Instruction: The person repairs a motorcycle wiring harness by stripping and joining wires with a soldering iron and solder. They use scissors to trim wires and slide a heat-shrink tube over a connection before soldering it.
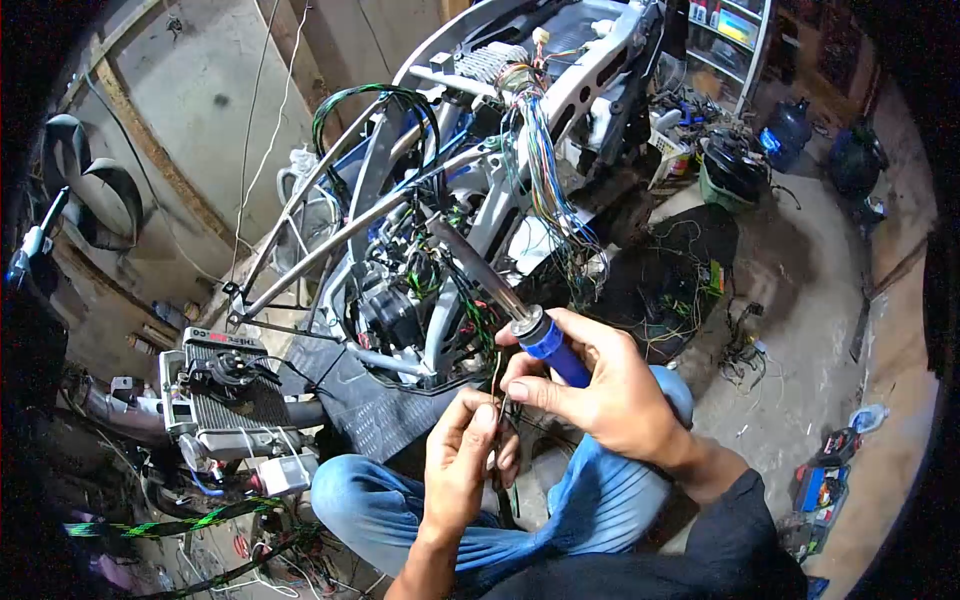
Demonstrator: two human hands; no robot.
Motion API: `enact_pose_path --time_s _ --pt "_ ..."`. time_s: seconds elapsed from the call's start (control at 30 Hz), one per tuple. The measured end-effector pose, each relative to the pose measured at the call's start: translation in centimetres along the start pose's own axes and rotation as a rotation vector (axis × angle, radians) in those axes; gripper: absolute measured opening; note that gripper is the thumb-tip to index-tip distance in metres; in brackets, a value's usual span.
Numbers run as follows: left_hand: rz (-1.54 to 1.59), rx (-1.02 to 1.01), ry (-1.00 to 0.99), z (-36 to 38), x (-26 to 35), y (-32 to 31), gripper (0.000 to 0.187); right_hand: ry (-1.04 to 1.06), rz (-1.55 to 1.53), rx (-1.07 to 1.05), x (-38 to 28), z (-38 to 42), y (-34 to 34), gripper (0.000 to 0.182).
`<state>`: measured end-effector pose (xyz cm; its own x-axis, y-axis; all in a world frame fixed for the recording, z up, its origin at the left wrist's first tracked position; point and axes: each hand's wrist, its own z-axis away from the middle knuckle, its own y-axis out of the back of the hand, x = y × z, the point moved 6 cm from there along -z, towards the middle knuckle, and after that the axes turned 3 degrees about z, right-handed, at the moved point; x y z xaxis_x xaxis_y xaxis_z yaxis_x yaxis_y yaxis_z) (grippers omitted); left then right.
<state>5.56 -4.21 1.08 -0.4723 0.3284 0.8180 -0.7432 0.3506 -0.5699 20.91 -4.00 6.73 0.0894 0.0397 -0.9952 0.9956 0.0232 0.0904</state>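
A blue-handled soldering iron [553, 352] rests in my right hand [612, 400], its metal shaft pointing up and left toward the motorcycle frame. The fingers of that hand are wrapped round the handle, and its fingertips also meet near a thin wire [498, 375]. Just left of it, my left hand [465, 455] pinches the same thin wire between thumb and fingers. Dark cable hangs below between the hands, above my lap in blue jeans [590, 500]. Whether the wire ends touch each other is too small to tell.
A silver motorcycle frame [480, 215] with a bundle of coloured wires [545, 165] stands ahead. A radiator [235, 385] lies at the left. Loose wiring [680, 290] lies on a dark mat at the right, with a water jug [785, 135] and shelf [725, 45] behind.
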Motion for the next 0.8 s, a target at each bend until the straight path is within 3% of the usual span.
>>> enact_pose_path --time_s 0.37,0.5,0.67,0.7,0.8 --pt "-0.001 0.024 0.010 0.2 0.2 -0.4 0.028 0.007 0.079 0.084 0.8 -0.4 0.4 0.038" --pt "0.076 -0.082 0.088 0.3 -0.2 0.3 0.027 0.003 0.054 0.062 0.7 -0.1 0.4 0.038" --pt "0.137 -0.024 0.095 0.6 -0.6 0.9 0.031 0.013 0.078 0.092 1.0 0.4 0.8 0.038" --pt "0.161 -0.030 0.081 0.6 -0.6 1.2 0.032 0.062 0.051 0.244 0.9 0.7 1.3 0.030" --pt "0.168 0.008 0.034 0.7 0.0 1.4 0.033 0.285 0.360 0.336 -1.5 1.8 3.1 0.033"
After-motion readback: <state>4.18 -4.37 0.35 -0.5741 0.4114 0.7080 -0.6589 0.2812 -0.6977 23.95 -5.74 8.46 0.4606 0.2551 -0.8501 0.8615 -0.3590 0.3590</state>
